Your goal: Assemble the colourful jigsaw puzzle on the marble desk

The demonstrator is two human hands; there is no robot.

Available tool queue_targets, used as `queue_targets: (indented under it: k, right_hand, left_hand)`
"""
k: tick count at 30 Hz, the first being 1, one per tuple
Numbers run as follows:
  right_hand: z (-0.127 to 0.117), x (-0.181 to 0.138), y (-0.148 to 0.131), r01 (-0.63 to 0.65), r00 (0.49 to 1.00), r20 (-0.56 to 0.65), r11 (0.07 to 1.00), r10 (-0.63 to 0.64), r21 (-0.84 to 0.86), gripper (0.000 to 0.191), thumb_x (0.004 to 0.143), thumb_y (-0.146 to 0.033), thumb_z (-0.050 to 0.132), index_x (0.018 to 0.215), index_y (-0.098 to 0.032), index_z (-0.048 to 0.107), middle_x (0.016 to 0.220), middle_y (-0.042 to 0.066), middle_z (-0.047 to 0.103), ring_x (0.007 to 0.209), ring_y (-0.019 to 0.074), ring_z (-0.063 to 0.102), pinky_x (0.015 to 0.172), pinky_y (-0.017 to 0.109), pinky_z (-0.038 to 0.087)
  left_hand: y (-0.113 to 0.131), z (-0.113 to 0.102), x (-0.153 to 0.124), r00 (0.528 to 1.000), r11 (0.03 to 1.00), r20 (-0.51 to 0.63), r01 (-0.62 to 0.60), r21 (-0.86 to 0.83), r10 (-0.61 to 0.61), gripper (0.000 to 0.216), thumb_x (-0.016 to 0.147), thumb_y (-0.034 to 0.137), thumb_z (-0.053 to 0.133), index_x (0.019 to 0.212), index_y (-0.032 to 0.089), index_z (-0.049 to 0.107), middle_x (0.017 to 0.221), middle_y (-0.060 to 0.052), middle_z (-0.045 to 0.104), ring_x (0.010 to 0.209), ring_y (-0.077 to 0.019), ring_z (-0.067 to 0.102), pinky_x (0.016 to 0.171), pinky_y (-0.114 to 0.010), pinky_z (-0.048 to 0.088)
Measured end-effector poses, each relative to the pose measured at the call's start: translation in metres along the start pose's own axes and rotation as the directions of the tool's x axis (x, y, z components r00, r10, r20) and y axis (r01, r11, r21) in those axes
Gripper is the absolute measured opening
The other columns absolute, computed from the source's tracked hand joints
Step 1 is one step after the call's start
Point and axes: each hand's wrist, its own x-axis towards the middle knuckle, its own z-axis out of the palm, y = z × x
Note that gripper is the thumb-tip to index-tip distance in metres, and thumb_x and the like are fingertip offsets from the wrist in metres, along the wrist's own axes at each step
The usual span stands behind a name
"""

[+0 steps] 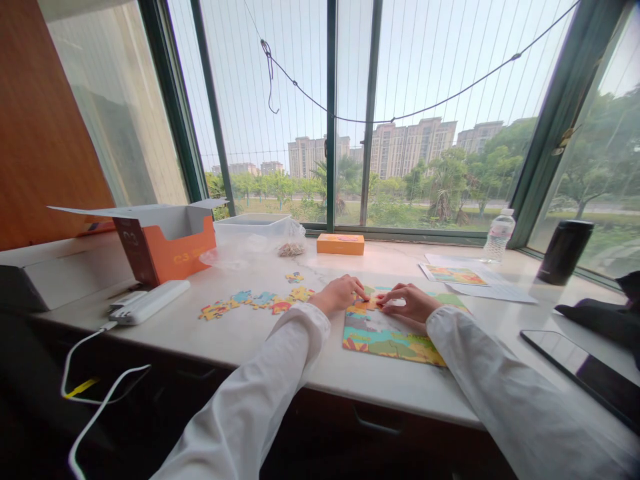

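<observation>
A partly filled jigsaw puzzle lies flat on the table, with colourful pieces around a greyish bare middle. My left hand reaches in over its upper left part, fingers bent together and fingertips down on an orange puzzle piece. From the other side, my right hand meets the same orange area with thumb and forefinger pinched. The fingers partly cover the piece's outline. Left of the puzzle, several loose puzzle pieces are strung out in a row. A small yellow and blue cluster lies behind them.
An orange box stands by the window, beside a clear plastic tub. At left are an open carton and a white power bank. A picture sheet, bottle, black flask and phone lie rightward.
</observation>
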Motion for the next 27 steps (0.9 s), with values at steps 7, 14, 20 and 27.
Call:
queue_targets:
  k: [7, 14, 20, 27]
  right_hand:
    - [0.0, -0.002, -0.003, -0.021, 1.0, 0.001, 0.999, 0.021, -0.033, 0.029, 0.085, -0.053, 0.062, 0.1, -0.033, 0.077, 0.101, 0.005, 0.076, 0.097, 0.0258, 0.067, 0.093, 0.042, 0.047]
    - [0.0, -0.001, 0.004, -0.104, 0.983, -0.158, 0.992, 0.092, -0.074, 0.034, 0.088, -0.055, 0.058, 0.11, -0.034, 0.073, 0.112, 0.005, 0.073, 0.107, 0.0285, 0.062, 0.099, 0.051, 0.042]
    - [0.007, -0.002, 0.011, -0.205, 0.962, -0.198, 0.977, 0.188, -0.065, 0.041, 0.078, -0.058, 0.067, 0.111, -0.034, 0.073, 0.118, 0.004, 0.071, 0.11, 0.0303, 0.062, 0.101, 0.052, 0.043]
    - [0.012, -0.002, 0.017, -0.264, 0.947, -0.194, 0.964, 0.254, -0.024, 0.038, 0.073, -0.053, 0.073, 0.106, -0.034, 0.074, 0.116, 0.004, 0.07, 0.106, 0.0281, 0.063, 0.096, 0.047, 0.046]
  left_hand:
    - [0.003, -0.001, -0.002, 1.0, 1.0, 0.01, 0.019, -0.018, -0.019, 0.051, 0.076, -0.004, 0.048, 0.103, 0.028, 0.077, 0.117, -0.002, 0.068, 0.105, -0.0182, 0.059, 0.098, -0.029, 0.046]
    - [0.004, -0.002, -0.003, 1.0, 0.999, 0.009, 0.017, -0.028, -0.017, 0.041, 0.081, 0.004, 0.053, 0.104, 0.029, 0.077, 0.118, -0.003, 0.067, 0.106, -0.0193, 0.059, 0.098, -0.032, 0.045]
    - [0.005, -0.002, -0.004, 1.0, 0.999, -0.013, 0.005, -0.042, -0.005, 0.034, 0.083, 0.008, 0.057, 0.102, 0.026, 0.078, 0.114, -0.004, 0.068, 0.103, -0.0185, 0.06, 0.097, -0.029, 0.046]
    - [0.004, 0.0, -0.003, 1.0, 1.0, -0.011, 0.015, -0.022, -0.015, 0.032, 0.082, 0.009, 0.059, 0.101, 0.026, 0.078, 0.114, -0.004, 0.068, 0.105, -0.0203, 0.059, 0.097, -0.031, 0.047]
